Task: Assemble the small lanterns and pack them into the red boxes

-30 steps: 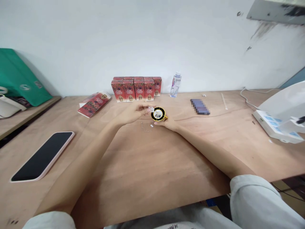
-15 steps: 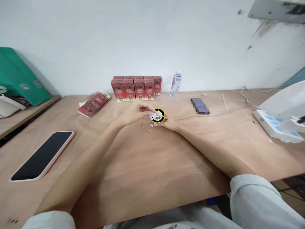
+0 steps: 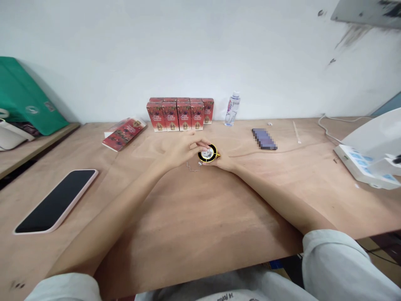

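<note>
In the middle of the table, my right hand [image 3: 224, 161] is closed around the side of a small round object [image 3: 214, 155] with a black face and gold rim. A gold part juts out at its right side. My left hand [image 3: 188, 149] reaches over from the left, thumb and fingers pinched at the object's upper edge. A small white piece [image 3: 206, 154] with grey marks lies within the ring, at these fingertips. Just below, on the wood, are a tiny whitish bit [image 3: 200, 163] and a thin pale angular outline [image 3: 194, 170].
Red printed boxes [image 3: 171, 117] stand in rows by the wall, beside a clear bottle [image 3: 232, 109]. Red flat packs [image 3: 124, 133] lie left of them. A phone [image 3: 58, 200] is at the left, a blurred dark rectangle [image 3: 265, 139] right, and a power strip [image 3: 365, 166] far right.
The white piece, earlier tilted out over the ring's left edge in my left fingers, now sits within the ring. My left hand has shifted slightly right. My right hand keeps its hold.
</note>
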Motion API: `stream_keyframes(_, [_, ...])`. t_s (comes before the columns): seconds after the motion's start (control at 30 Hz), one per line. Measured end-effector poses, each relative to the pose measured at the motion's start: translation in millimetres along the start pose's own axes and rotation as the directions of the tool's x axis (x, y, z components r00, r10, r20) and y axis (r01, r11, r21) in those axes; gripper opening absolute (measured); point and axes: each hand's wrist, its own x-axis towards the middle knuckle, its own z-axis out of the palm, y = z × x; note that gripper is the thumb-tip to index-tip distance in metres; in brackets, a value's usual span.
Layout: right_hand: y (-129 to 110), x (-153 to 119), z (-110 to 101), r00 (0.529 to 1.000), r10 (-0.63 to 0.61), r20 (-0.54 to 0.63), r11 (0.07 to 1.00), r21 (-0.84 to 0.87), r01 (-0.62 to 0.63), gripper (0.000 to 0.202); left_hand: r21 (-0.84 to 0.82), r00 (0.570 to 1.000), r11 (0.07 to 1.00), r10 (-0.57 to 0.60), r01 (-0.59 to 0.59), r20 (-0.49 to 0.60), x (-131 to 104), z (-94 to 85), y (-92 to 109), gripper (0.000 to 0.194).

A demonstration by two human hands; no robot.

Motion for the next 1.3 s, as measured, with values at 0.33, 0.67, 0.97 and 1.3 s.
stream_keyframes(0.33, [-3,0,1,0.999,-0.036,-0.009,0.999,-0.016,0.036,0.045,0.087,0.995,0.993,0.082,-0.077,-0.054,-2,7.5,-3,0.020])
stream_keyframes(0.67, [1,0,-2,0.998,-0.049,0.040,0.996,-0.071,0.052,0.039,0.057,0.995,0.996,0.065,-0.069,0.072,0,0.1,5,0.019])
stream_keyframes(0.97, [2,1,-3,0.997,-0.061,0.052,0.993,-0.096,0.066,0.042,0.092,0.991,0.990,0.099,-0.107,0.092,0,-1.3,3,0.018])
stream_keyframes(1.3, [-3,-1,0,0.994,-0.096,0.048,0.992,-0.082,0.100,0.038,0.148,0.992,0.983,0.102,-0.112,0.074,0,-1.4,5,0.028])
